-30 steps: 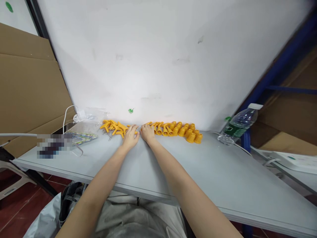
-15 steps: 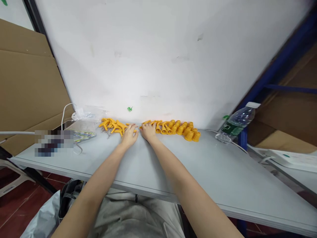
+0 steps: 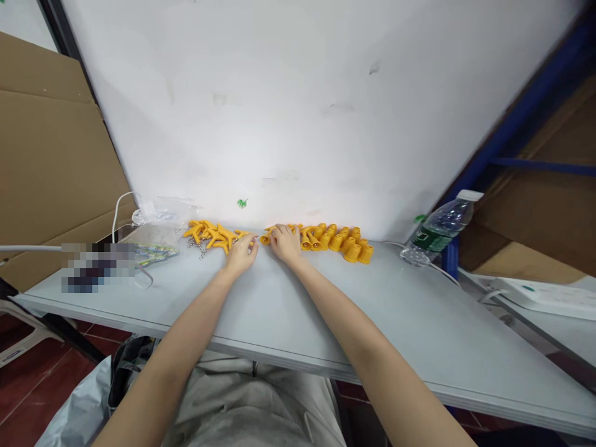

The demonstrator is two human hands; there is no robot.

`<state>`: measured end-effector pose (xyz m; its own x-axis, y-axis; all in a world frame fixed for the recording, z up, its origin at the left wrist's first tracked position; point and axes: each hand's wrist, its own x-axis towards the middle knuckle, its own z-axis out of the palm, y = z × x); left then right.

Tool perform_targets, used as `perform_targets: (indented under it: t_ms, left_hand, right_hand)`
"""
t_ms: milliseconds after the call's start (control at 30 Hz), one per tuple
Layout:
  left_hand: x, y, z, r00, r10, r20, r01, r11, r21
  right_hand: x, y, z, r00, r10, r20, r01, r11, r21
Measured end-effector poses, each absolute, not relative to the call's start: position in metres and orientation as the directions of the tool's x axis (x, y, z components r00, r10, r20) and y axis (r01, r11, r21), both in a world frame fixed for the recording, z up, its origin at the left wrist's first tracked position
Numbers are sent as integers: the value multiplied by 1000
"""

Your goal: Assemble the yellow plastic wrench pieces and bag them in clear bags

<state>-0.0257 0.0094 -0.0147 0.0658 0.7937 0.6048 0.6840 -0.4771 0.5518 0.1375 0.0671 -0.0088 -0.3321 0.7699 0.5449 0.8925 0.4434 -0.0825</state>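
My left hand (image 3: 241,253) rests at the right end of a loose pile of yellow three-armed plastic pieces (image 3: 216,236), thumb and forefinger curled close together; what they hold, if anything, is too small to make out. Beside it, my right hand (image 3: 285,244) has its fingers bent around a yellow plastic piece with a round, cup-like end (image 3: 264,239), which points towards my left hand. More yellow pieces with round open ends (image 3: 306,244) lie just right of that hand, partly covered by it. Small metal screws (image 3: 202,248) lie among the left pile.
Several yellow tapered caps (image 3: 352,251) stand in rows to the right on the grey table (image 3: 298,310). A plastic bottle (image 3: 437,233) leans at the far right near a cable. Clear plastic bags (image 3: 158,233) lie at the left by a cardboard box (image 3: 51,161). A white wall (image 3: 288,112) rises behind.
My right hand has shifted slightly right, and the round end of a yellow piece now shows at its fingertips. My left fingers have drawn closer together. The view has shifted slightly.
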Motion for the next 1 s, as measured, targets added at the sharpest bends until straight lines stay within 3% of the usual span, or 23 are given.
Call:
perform_targets:
  t_ms: [233,367,600,800,1000]
  left_hand:
    - [-24,5,-11,60,839,541,718,-413,561]
    - [-23,3,-9,69,856,512,724,-396,564]
    - [-24,2,-9,75,867,493,733,-383,562]
    - [-30,9,-14,-18,864,503,736,-329,592]
    - [-46,21,-22,-228,782,580,830,-156,536]
  right_hand:
    - [208,58,7,-99,790,605,927,294,-232]
    - [253,48,14,141,812,567,932,85,-353]
    - [290,39,14,328,834,443,938,-230,-261]
    - [291,40,10,289,872,394,952,-221,-210]
    - [282,42,9,249,916,314,945,-158,-287]
